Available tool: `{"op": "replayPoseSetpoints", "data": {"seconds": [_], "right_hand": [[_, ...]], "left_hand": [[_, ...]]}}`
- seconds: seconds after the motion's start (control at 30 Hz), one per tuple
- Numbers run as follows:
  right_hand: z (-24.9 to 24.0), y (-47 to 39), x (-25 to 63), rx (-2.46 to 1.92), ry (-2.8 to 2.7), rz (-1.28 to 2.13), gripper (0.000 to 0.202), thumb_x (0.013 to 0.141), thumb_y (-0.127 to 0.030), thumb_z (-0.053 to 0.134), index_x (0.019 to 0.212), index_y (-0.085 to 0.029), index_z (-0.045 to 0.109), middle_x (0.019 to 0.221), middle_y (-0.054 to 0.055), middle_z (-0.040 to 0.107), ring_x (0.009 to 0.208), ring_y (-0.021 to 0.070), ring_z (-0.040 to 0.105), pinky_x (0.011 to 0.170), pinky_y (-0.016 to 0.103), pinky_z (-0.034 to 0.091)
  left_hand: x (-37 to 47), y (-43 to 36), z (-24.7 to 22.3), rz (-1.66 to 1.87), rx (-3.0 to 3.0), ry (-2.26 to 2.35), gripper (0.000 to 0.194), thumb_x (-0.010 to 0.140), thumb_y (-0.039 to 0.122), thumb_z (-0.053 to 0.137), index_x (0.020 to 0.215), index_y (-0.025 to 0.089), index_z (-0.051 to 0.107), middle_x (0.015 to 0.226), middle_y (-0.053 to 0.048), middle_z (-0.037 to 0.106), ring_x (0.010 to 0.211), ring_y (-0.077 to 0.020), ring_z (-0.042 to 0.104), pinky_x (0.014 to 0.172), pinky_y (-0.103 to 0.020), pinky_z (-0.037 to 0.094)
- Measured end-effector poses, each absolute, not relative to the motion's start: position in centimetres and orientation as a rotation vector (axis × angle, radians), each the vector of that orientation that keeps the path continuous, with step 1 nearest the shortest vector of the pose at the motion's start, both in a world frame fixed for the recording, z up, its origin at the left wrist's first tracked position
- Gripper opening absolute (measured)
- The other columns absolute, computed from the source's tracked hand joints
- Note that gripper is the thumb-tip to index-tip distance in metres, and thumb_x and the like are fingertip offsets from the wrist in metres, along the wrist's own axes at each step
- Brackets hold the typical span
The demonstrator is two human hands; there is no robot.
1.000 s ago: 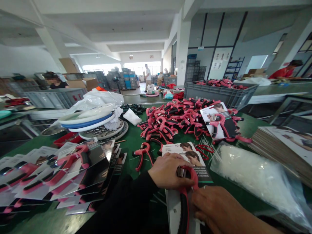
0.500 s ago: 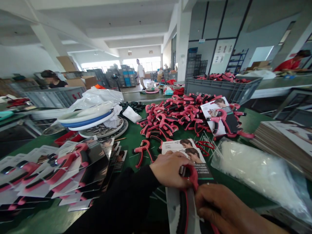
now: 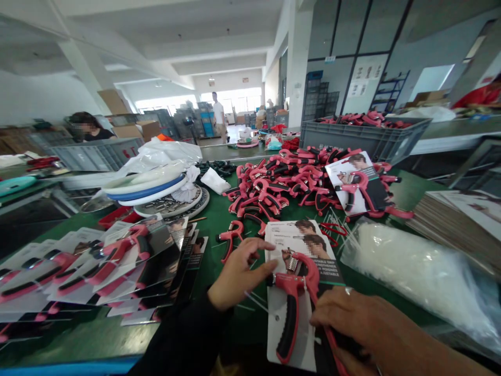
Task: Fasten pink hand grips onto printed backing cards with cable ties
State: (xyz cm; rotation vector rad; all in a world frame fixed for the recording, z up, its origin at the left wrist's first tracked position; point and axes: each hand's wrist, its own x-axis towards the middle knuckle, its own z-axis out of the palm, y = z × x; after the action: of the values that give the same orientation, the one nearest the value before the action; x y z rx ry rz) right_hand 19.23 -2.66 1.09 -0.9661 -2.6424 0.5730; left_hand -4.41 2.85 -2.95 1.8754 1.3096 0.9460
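Note:
A red and black hand gripper (image 3: pixel 293 297) lies on a printed backing card (image 3: pixel 303 245) on the green table in front of me. My left hand (image 3: pixel 238 271) rests at the card's left edge, its fingers spread and touching the card beside the gripper's spring end. My right hand (image 3: pixel 352 316) lies over the gripper's right handle and the card's lower right part, fingers curled on them. A thin white tie (image 3: pixel 256 298) lies under my left hand.
A fanned pile of carded grippers (image 3: pixel 97 266) lies at left. A heap of loose red grippers (image 3: pixel 289 183) lies ahead, a bag of white ties (image 3: pixel 407 271) at right, stacked cards (image 3: pixel 462 219) at far right. Grey crates (image 3: pixel 364 136) and people are behind.
My left hand has come off the gripper's spring end and drawn back left, fingers spread. The gripper now shows whole on the card. My right hand stays on its handle.

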Motion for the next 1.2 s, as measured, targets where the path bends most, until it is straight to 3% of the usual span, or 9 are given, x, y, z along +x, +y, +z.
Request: {"op": "replayPoseSetpoints", "data": {"seconds": [0.07,0.17,0.23,0.33,0.53,0.87,1.2], "right_hand": [[1.4,-2.6,18.6,-1.021,-2.701,0.470,0.030,0.069,-0.011,0.056,0.093,-0.024,0.066,0.091,0.006,0.070,0.082,0.0228,0.064,0.072,0.032,0.052],[0.7,-2.3,17.4,-1.044,-2.818,0.417,0.025,0.071,-0.008,0.054,0.085,-0.023,0.068,0.084,0.005,0.069,0.075,0.0223,0.063,0.066,0.032,0.049],[0.0,-2.0,16.9,-0.996,-2.846,0.443,0.025,0.075,-0.006,0.050,0.084,-0.022,0.068,0.083,0.005,0.069,0.075,0.0207,0.063,0.066,0.030,0.047],[-0.6,-1.5,16.6,-0.953,-2.733,0.597,0.022,0.081,-0.010,0.049,0.083,-0.022,0.068,0.079,0.002,0.069,0.072,0.0165,0.061,0.066,0.026,0.044],[-0.8,-1.5,16.5,-1.148,-2.428,0.885,0.010,0.080,-0.022,0.058,0.079,-0.024,0.068,0.068,-0.003,0.062,0.060,0.0111,0.055,0.056,0.020,0.040],[-2.8,-2.3,16.5,-1.073,-2.389,0.708,0.017,0.090,-0.025,0.046,0.078,-0.021,0.057,0.079,0.001,0.063,0.074,0.0139,0.058,0.067,0.023,0.044],[-2.9,-2.6,16.4,-1.091,-2.418,0.625,0.017,0.091,-0.025,0.044,0.080,-0.021,0.056,0.083,0.002,0.062,0.077,0.0151,0.058,0.068,0.025,0.044]], "left_hand": [[-6.4,0.9,-4.1,0.994,1.731,1.382,0.030,0.088,0.039,0.047,0.093,0.015,0.064,0.084,-0.004,0.066,0.074,-0.0139,0.058,0.067,-0.026,0.047],[-8.0,-2.1,-5.7,0.993,1.391,1.245,0.030,0.083,0.041,0.055,0.100,0.018,0.065,0.066,0.002,0.062,0.058,-0.0093,0.054,0.054,-0.019,0.043],[-7.6,-3.5,-6.4,1.050,1.328,1.120,0.029,0.078,0.039,0.063,0.101,0.020,0.067,0.076,-0.001,0.067,0.069,-0.0119,0.059,0.063,-0.021,0.047],[-5.8,-4.3,-6.8,1.162,1.359,1.082,0.019,0.079,0.035,0.063,0.086,0.020,0.070,0.084,-0.005,0.070,0.079,-0.0157,0.063,0.073,-0.025,0.049],[-3.5,-3.9,-6.9,1.348,1.800,1.104,0.008,0.081,0.021,0.061,0.083,0.019,0.068,0.078,-0.005,0.065,0.072,-0.0136,0.062,0.063,-0.020,0.050],[-3.1,-3.9,-7.3,1.509,2.248,1.065,0.028,0.081,0.008,0.054,0.104,0.022,0.062,0.076,-0.005,0.063,0.062,-0.0109,0.060,0.054,-0.018,0.048],[-3.6,-4.0,-8.2,1.504,2.267,1.103,0.036,0.078,0.010,0.061,0.109,0.027,0.059,0.079,-0.003,0.062,0.062,-0.0110,0.060,0.054,-0.018,0.048]]}}
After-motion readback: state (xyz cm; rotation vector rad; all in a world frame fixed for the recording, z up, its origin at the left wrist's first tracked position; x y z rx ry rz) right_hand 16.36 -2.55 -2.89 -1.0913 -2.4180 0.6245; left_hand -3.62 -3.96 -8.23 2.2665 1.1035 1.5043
